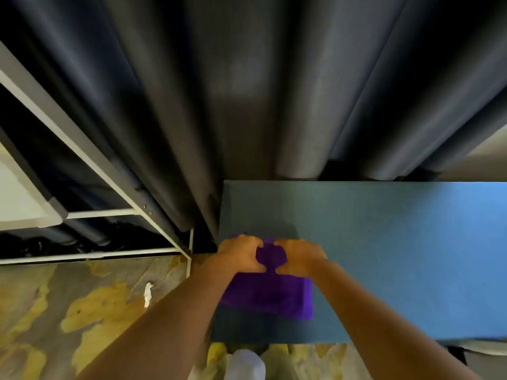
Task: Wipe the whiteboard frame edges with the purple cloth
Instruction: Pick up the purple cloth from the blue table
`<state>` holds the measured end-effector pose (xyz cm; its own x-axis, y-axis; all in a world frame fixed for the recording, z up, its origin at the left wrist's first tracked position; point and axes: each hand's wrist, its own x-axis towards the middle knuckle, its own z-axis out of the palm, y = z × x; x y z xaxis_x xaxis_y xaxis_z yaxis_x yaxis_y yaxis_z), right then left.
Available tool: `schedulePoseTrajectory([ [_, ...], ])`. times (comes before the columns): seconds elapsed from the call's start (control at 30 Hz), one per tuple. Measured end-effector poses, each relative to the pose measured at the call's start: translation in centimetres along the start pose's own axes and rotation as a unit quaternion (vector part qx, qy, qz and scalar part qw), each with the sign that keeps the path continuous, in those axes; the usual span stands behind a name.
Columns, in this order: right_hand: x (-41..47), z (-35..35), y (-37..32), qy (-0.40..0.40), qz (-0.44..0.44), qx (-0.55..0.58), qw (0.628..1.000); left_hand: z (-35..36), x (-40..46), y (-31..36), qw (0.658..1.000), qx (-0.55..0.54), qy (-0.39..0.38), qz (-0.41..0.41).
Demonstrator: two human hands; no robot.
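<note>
The purple cloth (pixel 270 296) lies folded flat on the left end of a blue table (pixel 384 256). My left hand (pixel 241 253) and my right hand (pixel 300 257) both rest on the cloth's far edge, side by side, fingers curled onto the fabric. The whiteboard (pixel 19 204) shows at the far left, tilted, with a grey frame corner (pixel 56 208) and a white metal stand (pixel 90 149) around it. Both hands are well to the right of the whiteboard.
Dark curtains (pixel 247 91) hang behind the table and the stand. The floor (pixel 82 311) below left is grey with yellow patches and a small white scrap (pixel 148 293). My feet in pale shoes (pixel 244 364) show below the table's near edge.
</note>
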<state>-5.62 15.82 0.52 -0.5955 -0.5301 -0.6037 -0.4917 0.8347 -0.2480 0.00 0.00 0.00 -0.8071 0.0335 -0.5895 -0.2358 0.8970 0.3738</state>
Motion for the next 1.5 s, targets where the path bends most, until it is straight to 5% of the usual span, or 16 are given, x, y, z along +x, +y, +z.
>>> schedulePoseTrajectory([
  [0.17,0.2,2.6,0.1,0.019,0.013,-0.024,0.999,2.4,0.1,-0.9,0.998,0.060,0.005,-0.010],
  [0.6,-0.6,8.2,0.5,0.158,0.006,0.005,0.987,6.7,-0.6,-1.2,0.978,0.120,0.167,0.007],
  [0.9,-1.5,9.2,-0.1,0.189,-0.013,0.008,0.982,6.3,-1.2,-0.8,0.981,0.162,0.104,0.015],
  [1.17,-0.2,0.7,0.6,0.077,-0.014,0.019,0.997,-1.2,-0.9,0.3,0.993,0.100,0.055,0.030],
  [1.5,-3.3,-17.6,-1.5,0.201,-0.072,0.003,0.977,-18.2,-3.2,4.2,0.979,0.082,0.174,0.070],
])
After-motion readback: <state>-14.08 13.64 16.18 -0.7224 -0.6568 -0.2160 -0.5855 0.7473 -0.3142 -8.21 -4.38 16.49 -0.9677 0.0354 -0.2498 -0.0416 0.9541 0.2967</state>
